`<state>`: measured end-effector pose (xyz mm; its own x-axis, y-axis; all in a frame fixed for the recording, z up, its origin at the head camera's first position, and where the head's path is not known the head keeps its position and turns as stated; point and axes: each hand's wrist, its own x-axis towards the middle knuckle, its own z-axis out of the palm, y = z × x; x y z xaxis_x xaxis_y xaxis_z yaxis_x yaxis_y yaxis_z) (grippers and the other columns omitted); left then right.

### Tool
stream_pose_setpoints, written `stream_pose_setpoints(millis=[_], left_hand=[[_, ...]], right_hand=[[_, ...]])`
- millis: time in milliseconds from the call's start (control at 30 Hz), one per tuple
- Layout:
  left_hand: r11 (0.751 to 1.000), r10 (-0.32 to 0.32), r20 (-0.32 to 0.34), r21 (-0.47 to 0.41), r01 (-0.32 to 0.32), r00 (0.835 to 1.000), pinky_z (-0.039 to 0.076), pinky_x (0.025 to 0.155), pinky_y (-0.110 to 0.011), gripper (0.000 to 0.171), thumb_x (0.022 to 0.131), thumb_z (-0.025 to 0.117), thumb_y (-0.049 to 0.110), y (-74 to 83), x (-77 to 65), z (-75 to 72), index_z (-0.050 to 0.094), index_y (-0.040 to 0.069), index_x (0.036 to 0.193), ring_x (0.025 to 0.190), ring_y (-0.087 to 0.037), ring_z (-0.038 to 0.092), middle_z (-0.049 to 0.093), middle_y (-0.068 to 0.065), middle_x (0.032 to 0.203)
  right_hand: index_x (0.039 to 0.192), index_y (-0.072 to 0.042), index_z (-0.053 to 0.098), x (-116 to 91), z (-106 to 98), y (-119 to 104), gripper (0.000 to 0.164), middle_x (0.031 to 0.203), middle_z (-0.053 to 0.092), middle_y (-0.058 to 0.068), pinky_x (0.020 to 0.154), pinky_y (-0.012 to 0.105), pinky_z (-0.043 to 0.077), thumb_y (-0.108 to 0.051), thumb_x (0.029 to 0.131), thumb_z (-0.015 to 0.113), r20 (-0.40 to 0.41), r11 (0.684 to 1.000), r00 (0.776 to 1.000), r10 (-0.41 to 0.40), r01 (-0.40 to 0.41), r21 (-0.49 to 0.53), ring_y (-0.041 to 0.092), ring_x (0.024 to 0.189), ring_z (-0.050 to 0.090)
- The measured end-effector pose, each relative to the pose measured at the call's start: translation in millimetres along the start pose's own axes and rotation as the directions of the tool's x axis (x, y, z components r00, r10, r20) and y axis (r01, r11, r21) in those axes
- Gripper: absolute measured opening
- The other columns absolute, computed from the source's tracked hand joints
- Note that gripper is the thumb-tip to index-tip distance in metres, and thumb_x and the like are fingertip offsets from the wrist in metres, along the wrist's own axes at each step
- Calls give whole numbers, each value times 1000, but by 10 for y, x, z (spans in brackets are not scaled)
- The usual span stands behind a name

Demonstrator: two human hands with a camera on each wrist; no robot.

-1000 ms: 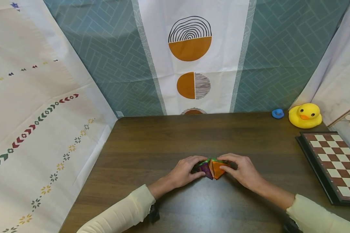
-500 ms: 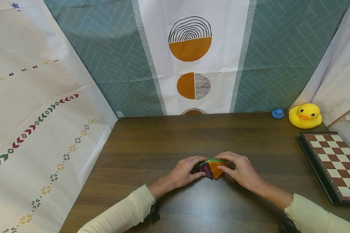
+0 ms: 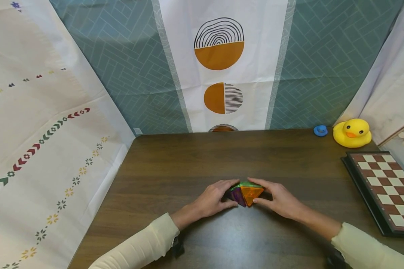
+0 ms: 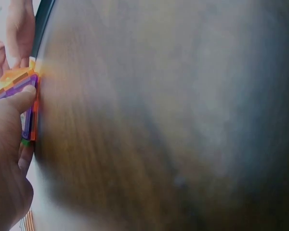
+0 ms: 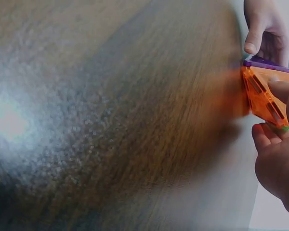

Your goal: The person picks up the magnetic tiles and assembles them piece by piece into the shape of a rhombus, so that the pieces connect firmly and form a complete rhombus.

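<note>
Translucent triangular magnetic tiles lean together as a small pointed shape on the table. A purple tile (image 3: 237,197) forms its left side, an orange tile (image 3: 251,193) its right, and a green tile (image 3: 247,184) shows along the back. My left hand (image 3: 213,200) pinches the purple side, thumb on its face and fingers behind. Around the orange side, my right hand (image 3: 280,198) has its thumb at the lower edge and its forefinger by the green top edge. In the right wrist view the orange tile (image 5: 261,91) stands tilted beside the purple one (image 5: 267,64).
The brown wooden table (image 3: 175,160) runs back to a teal patterned cloth (image 3: 121,67). A chessboard (image 3: 387,190) lies at the right edge. Behind it sit a yellow rubber duck (image 3: 352,133) and a small blue duck (image 3: 320,130).
The gap between the purple and orange tiles has closed. My right thumb has slid off the orange face to its lower edge, and the right fingers have spread. My left hand stays in place.
</note>
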<state>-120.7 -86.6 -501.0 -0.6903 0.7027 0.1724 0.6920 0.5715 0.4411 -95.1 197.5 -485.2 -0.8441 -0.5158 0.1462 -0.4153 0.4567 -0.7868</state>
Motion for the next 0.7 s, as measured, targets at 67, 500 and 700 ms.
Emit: stream_pose_setpoints(millis=[67, 500, 700], left_hand=[[1000, -3, 6, 11, 3, 1000, 50, 111, -36, 76, 97, 80, 39, 5, 3, 12, 47, 11, 159, 134, -18, 59, 59, -7, 152], [1000, -15, -35, -24, 14, 999, 50, 111, -37, 68, 98, 78, 38, 39, 14, 73, 52, 13, 156, 134, -18, 58, 61, -3, 150], [999, -10, -55, -33, 9, 998, 51, 109, -36, 67, 98, 78, 38, 38, 10, 94, 53, 11, 155, 133, -18, 58, 62, -3, 149]], right_hand=[[155, 0, 51, 6, 0, 22, 66, 131, 69, 16, 95, 45, 60, -9, 96, 79, 31, 1000, 999, -8, 7, 6, 31, 114, 72], [152, 4, 54, 33, 27, 50, 62, 133, 68, 24, 93, 41, 60, -3, 95, 78, 24, 997, 999, -41, 40, 63, 36, 115, 72], [150, 4, 56, 48, 30, 41, 61, 132, 69, 23, 90, 38, 61, -6, 94, 79, 13, 998, 999, -30, 29, 53, 34, 112, 73]])
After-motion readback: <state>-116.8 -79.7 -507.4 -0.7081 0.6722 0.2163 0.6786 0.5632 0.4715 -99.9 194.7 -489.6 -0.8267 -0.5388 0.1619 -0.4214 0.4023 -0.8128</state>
